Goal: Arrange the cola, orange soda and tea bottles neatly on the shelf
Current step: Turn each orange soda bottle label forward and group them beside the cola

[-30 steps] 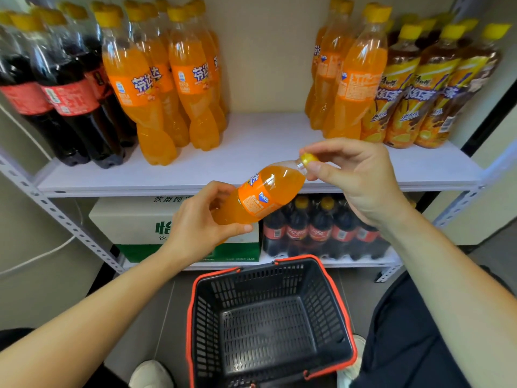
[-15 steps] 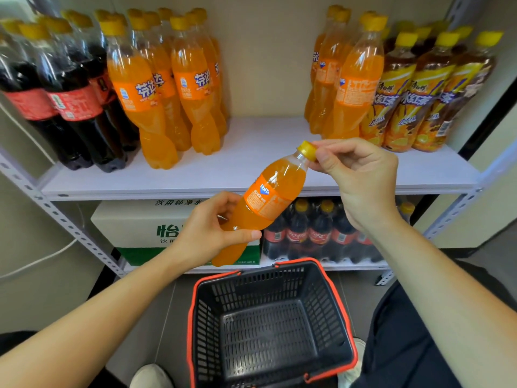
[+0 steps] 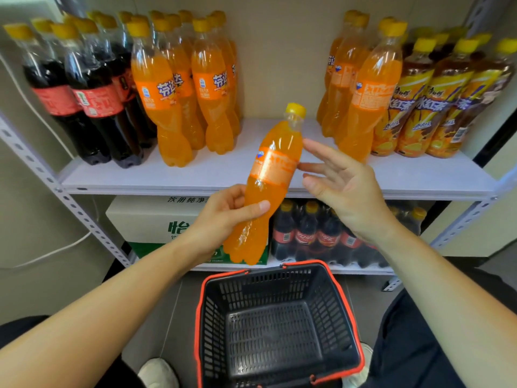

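My left hand [image 3: 223,217] grips the lower half of an orange soda bottle [image 3: 272,175], which stands nearly upright in front of the white shelf [image 3: 251,169], yellow cap up. My right hand [image 3: 341,183] is just right of the bottle with fingers spread and holds nothing. On the shelf stand cola bottles [image 3: 84,93] at the left, orange soda bottles [image 3: 184,88] beside them, more orange soda [image 3: 361,88] at centre right, and tea bottles [image 3: 436,96] at the far right.
A black basket with red rim [image 3: 279,326] sits on the floor below my hands. The lower shelf holds a white and green carton [image 3: 156,219] and a pack of cola bottles [image 3: 313,233]. A gap lies in the shelf's middle.
The bottle swung from tilted to nearly upright and rose toward the shelf. My right hand let go of its cap and opened beside it.
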